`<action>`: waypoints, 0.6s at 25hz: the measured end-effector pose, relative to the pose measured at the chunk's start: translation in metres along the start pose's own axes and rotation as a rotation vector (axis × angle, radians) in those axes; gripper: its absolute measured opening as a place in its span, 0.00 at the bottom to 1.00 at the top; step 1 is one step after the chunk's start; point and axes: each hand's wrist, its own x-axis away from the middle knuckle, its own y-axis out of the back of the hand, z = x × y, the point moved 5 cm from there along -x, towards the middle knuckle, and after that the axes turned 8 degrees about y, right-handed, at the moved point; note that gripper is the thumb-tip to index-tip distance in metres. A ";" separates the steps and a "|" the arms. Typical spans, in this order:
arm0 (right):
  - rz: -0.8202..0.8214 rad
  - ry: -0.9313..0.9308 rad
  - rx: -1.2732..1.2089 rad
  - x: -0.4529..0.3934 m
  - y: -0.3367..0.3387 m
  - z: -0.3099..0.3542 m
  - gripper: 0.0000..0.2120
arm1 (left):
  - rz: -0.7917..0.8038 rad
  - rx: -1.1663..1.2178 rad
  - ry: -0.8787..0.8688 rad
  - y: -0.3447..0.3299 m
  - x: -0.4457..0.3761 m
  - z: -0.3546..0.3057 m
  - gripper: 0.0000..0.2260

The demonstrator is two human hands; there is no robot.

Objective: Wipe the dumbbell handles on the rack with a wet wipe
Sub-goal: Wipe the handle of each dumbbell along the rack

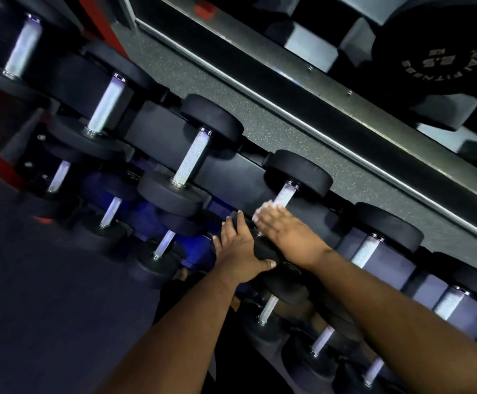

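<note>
Right hand (284, 233) lies over the lower end of a silver dumbbell handle (287, 194), fingers curled round it with a white wet wipe (262, 209) pressed beneath them. Left hand (240, 251), just left of that handle, grips the black front head (262, 250) of the same dumbbell, thumb hooked under. Six silver handles show along the rack's top row (248, 177), that one included, with more in the row below it. Both forearms reach up from the bottom edge.

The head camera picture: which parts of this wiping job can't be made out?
- White wet wipe: mostly under the right hand.
- Knurled silver handle: lower half covered by that hand.
- Near black rubber head: partly hidden by the left hand.
- Black weight plate lettering: too blurred.
</note>
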 end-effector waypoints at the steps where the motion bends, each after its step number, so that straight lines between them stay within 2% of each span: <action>1: 0.071 0.116 0.072 0.000 -0.002 -0.005 0.26 | -0.006 0.003 -0.001 0.000 0.000 0.000 0.64; 2: 0.111 0.146 0.117 -0.001 0.000 -0.015 0.26 | -0.010 0.004 -0.001 0.001 0.000 0.000 0.64; 4: 0.123 0.003 0.153 -0.006 0.013 -0.035 0.26 | 0.000 0.001 -0.002 0.001 -0.001 0.000 0.64; 6: 0.207 -0.101 0.180 -0.009 0.006 -0.027 0.24 | -0.004 -0.004 -0.003 0.000 0.001 0.000 0.64; 9: 0.225 0.104 0.132 -0.006 -0.001 -0.008 0.23 | -0.004 -0.002 -0.002 0.001 -0.001 0.001 0.64; 10: 0.176 0.096 0.169 -0.001 0.005 -0.019 0.25 | -0.002 0.000 -0.002 0.001 -0.002 0.001 0.64; 12: 0.117 -0.115 0.177 0.009 0.018 -0.038 0.29 | -0.008 0.000 -0.003 0.000 -0.002 0.001 0.64; 13: 0.107 -0.149 0.173 0.013 0.017 -0.033 0.31 | -0.011 -0.001 -0.004 0.000 -0.001 0.000 0.64; 15: 0.166 -0.010 0.119 0.025 -0.003 -0.005 0.32 | -0.021 -0.006 -0.005 0.001 0.000 0.000 0.64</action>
